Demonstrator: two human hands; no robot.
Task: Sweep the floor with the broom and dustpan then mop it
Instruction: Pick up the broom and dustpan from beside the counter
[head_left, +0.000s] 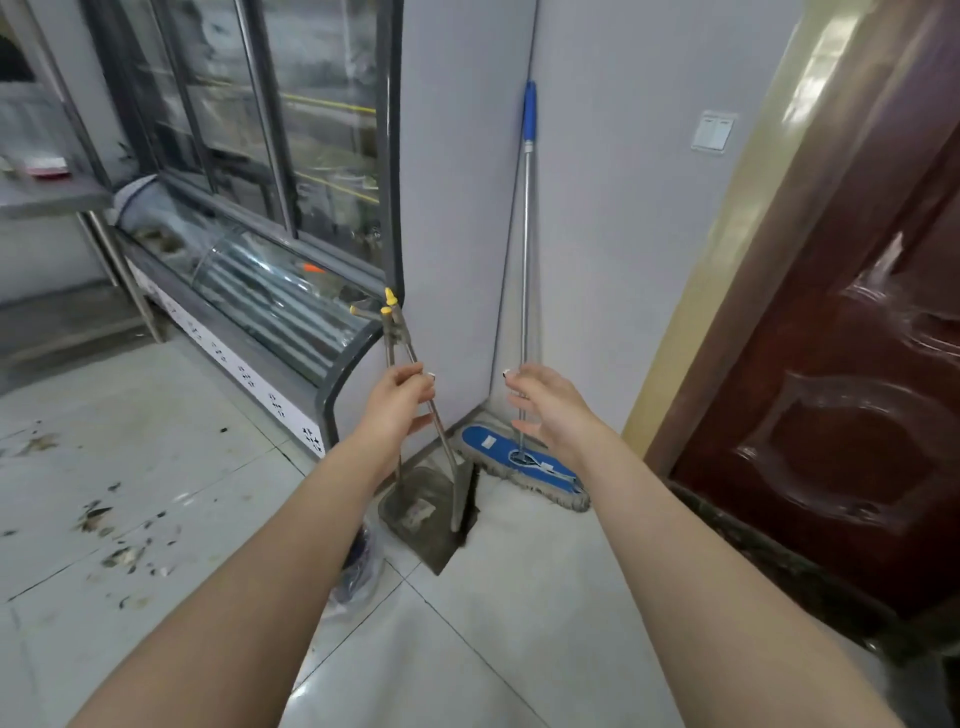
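My left hand grips the metal handles of a dustpan and a broom, both with yellow caps at the top, standing by the wall corner. The broom's dark bristles show just right of the grey dustpan tray. My right hand is open, fingers spread, beside the silver pole of a flat mop with a blue grip that leans in the corner. The mop's blue head lies on the floor.
A glass display counter runs along the left wall. Dark debris is scattered on the white tile floor at left. A dark red door stands at right, and a plastic bag lies near the dustpan.
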